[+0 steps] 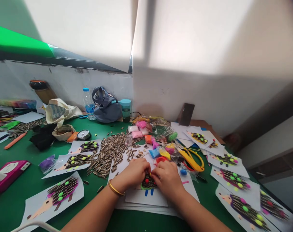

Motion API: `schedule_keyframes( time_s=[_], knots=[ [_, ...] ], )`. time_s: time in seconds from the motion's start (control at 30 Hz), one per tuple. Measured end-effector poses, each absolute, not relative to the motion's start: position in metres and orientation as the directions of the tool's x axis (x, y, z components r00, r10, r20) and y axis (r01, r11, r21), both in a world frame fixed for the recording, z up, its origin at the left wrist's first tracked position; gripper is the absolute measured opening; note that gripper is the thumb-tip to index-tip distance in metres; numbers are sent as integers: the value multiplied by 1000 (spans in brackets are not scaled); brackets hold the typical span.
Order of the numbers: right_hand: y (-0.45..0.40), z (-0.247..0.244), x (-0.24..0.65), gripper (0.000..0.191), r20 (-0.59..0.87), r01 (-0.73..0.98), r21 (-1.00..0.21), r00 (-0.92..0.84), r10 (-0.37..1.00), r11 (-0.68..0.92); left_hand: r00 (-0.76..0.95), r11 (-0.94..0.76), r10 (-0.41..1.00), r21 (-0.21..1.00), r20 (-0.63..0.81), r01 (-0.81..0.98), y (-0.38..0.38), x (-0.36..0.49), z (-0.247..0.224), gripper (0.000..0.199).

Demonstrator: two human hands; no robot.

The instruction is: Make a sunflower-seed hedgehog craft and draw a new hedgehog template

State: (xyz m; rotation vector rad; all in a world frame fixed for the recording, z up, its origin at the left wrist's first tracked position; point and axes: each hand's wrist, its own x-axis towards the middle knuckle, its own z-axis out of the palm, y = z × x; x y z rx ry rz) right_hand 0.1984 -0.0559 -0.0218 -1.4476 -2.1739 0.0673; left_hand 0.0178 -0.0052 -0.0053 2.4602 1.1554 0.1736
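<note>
A white card (158, 201) lies at the front centre, on a stack of paper. It bears a seed-covered shape (148, 183) with a green outline, a red ball and two blue legs. My left hand (137, 170) rests over the shape's upper left, fingers curled together. From the right, my right hand (167, 177) meets it, thumb and forefinger pinched close to a small yellow bit (150, 174). The fingertips of both hands nearly touch, and what each pinches is too small to make out.
Loose sunflower seeds (112, 149) are heaped left of the paper. Bagged coloured clay (141, 129) and yellow-handled scissors (192, 159) lie behind and right. Finished-looking hedgehog cards flank both sides, one (72, 187) at left. A bottle (88, 101), bag (106, 108) and phone (187, 114) stand by the wall.
</note>
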Motion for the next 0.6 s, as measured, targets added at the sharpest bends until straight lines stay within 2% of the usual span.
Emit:
schedule_keyframes(
  time_s=[0.6],
  knots=[
    [-57,-22,199,10,408,853,-279,-310,859,440,654,-587,756,439,-3,680,-3,17,-10,22]
  ],
)
